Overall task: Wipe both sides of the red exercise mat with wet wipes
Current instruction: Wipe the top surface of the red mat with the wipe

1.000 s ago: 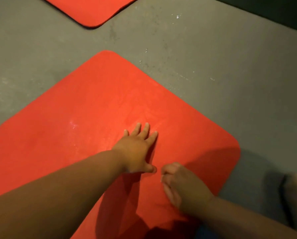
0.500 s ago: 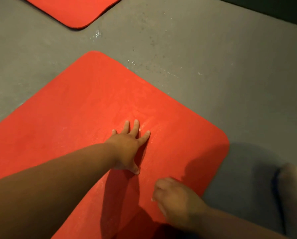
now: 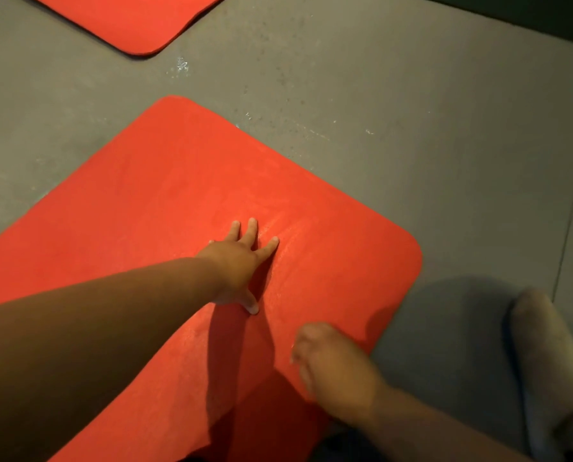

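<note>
Nearest us, our right hand (image 3: 331,365) sits low over the near right edge of the thin red foam exercise mat (image 3: 165,195). The hand is blurred, knuckles up and fingers bent under, and we cannot tell whether it has hold of anything. To its right, off the mat, a foot in a pale grey sock (image 3: 551,361) rests on the floor.

Our left forearm reaches in from the near left. Our left hand (image 3: 238,265) lies palm down on the mat, fingers straight and spread, thumb splayed back towards us, gripping nothing.

The mat lies flat on the smooth grey floor (image 3: 411,161). Its surface is matte and finely grained, with pale streaks just right of the left hand's fingers. Its long axis runs diagonally from near left to far right. The short end, with two rounded corners, points far right, and the rest runs out of view at the near left.

Beyond it the floor shows white specks and scuffs. At the far left is the rounded corner of a second red mat (image 3: 128,18), and at the far right the edge of a dark mat (image 3: 528,15).
</note>
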### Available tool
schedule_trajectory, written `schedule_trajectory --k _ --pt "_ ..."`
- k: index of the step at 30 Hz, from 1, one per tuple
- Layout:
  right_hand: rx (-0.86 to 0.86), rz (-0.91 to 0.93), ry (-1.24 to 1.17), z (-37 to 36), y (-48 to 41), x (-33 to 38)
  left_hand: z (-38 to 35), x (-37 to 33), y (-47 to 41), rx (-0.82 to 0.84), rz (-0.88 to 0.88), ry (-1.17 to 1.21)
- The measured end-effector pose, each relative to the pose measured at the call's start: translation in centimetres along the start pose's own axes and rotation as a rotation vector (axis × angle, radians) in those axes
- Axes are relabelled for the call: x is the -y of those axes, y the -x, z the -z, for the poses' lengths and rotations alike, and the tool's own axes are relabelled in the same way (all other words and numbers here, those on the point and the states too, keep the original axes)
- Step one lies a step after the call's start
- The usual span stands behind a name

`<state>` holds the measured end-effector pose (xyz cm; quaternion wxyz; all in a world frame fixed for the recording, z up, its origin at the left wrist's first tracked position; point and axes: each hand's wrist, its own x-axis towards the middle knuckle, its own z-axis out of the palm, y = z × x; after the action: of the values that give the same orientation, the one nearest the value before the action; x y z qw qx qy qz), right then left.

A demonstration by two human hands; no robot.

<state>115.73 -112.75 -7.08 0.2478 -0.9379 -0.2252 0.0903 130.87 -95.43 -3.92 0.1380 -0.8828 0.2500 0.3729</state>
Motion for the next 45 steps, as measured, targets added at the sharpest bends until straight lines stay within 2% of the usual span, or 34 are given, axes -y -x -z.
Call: schedule_trajectory --k 2,4,5,7,9,11,13,14,16,19,21,23,26,28,30,32,36,39,42,45 --pt "-0.135 -0.106 0.006 1.7 -0.6 -4.2 0.0 -0.3 0.0 -0.002 0.022 -0.008" --pt "-0.285 -0.375 0.005 4.3 -1.3 -8.7 -0.1 -0.6 0.0 0.004 0.037 -0.017" --pt "-0.267 -0.504 0.009 5.0 -1.4 -9.7 -0.1 -0.8 0.1 0.008 0.041 -0.019" --pt "-0.166 -0.611 0.052 4.4 -1.3 -8.4 0.0 -0.6 0.3 0.010 0.032 -0.032" --pt "-0.066 -0.535 0.019 2.5 0.0 -4.1 0.3 -0.4 0.3 0.021 0.017 -0.038" --pt "0.018 -0.339 -0.052 1.1 2.4 0.0 0.6 -0.3 0.3 0.029 0.014 -0.042" --pt "0.041 -0.185 -0.052 0.7 3.2 0.4 0.4 -0.4 0.2 0.027 0.012 -0.045" --pt "0.000 -0.206 -0.088 0.9 2.7 -0.9 0.3 -0.4 0.1 0.022 0.014 -0.042" --pt "-0.138 -0.437 -0.046 2.7 0.6 -5.2 -0.2 -0.2 0.1 0.007 0.014 -0.039" --pt "-0.189 -0.643 -0.025 5.8 -1.0 -10.3 -0.9 -0.2 0.6 -0.003 0.001 -0.048" --pt "-0.216 -0.674 -0.007 6.3 -0.3 -9.8 -1.1 -0.3 1.0 0.000 -0.005 -0.049" --pt "-0.316 -0.669 -0.072 4.7 0.9 -7.1 -1.0 -0.3 1.3 0.011 -0.007 -0.029" --pt "-0.194 -0.457 -0.084 1.8 3.3 -3.5 -0.8 -0.6 1.1 0.017 -0.006 -0.021" --pt "-0.239 -0.393 -0.071 2.0 2.9 -5.3 -0.9 -0.6 1.0 0.011 -0.011 -0.014" --pt "-0.400 -0.613 -0.055 4.2 1.1 -9.1 -1.1 -0.5 1.1 0.000 -0.014 -0.010" --pt "-0.454 -0.829 -0.059 6.4 0.1 -11.9 -1.2 -0.4 1.2 -0.003 -0.019 -0.015" --pt "-0.455 -0.806 -0.110 4.6 1.2 -9.3 -1.2 -0.4 1.2 0.000 -0.019 -0.015" --pt "-0.534 -0.797 -0.173 3.1 2.0 -7.9 -1.1 -0.5 1.1 0.003 -0.016 -0.012" --pt "-0.644 -0.908 -0.170 4.7 0.0 -11.1 -1.2 -0.5 0.6 0.007 -0.021 -0.038" --pt "-0.659 -0.901 -0.138 6.7 -2.2 -14.1 -1.5 -0.3 0.4 0.014 -0.014 -0.060"
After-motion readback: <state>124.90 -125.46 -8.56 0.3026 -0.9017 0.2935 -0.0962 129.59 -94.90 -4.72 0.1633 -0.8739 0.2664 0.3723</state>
